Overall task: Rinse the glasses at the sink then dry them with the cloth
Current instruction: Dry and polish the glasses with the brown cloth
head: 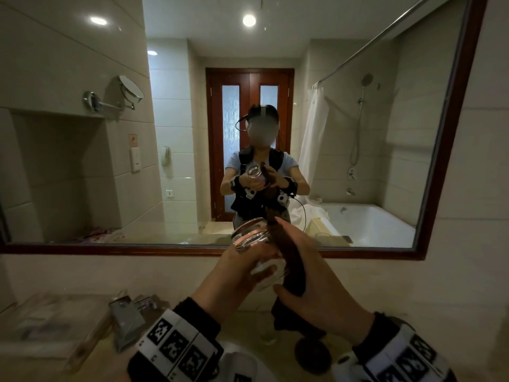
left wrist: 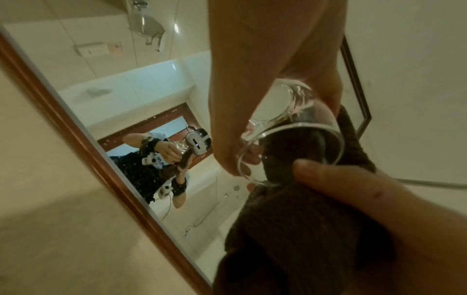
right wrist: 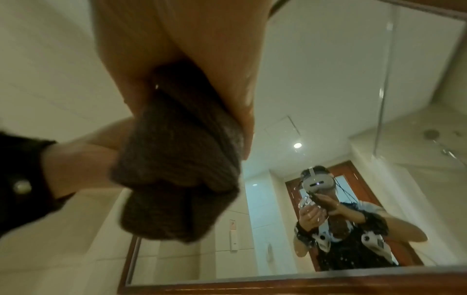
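Note:
My left hand (head: pixel 248 268) grips a clear glass (head: pixel 249 237) at chest height in front of the mirror, its mouth tilted up and away. My right hand (head: pixel 311 266) holds a dark brown cloth (head: pixel 293 268) pressed against the glass's right side, and the cloth's tail hangs below. The left wrist view shows the glass (left wrist: pixel 290 127) with the cloth (left wrist: pixel 303 219) behind its rim and under my right thumb. The bunched cloth (right wrist: pixel 177 169) fills the right wrist view. A second glass (head: pixel 268 330) stands on the counter below.
The white sink rim (head: pixel 242 359) lies below my wrists, with a dark round object (head: pixel 312 357) beside it. A tray (head: pixel 41 326) and a small packet (head: pixel 125 321) sit on the counter at left. The wood-framed mirror (head: pixel 429 216) is close ahead.

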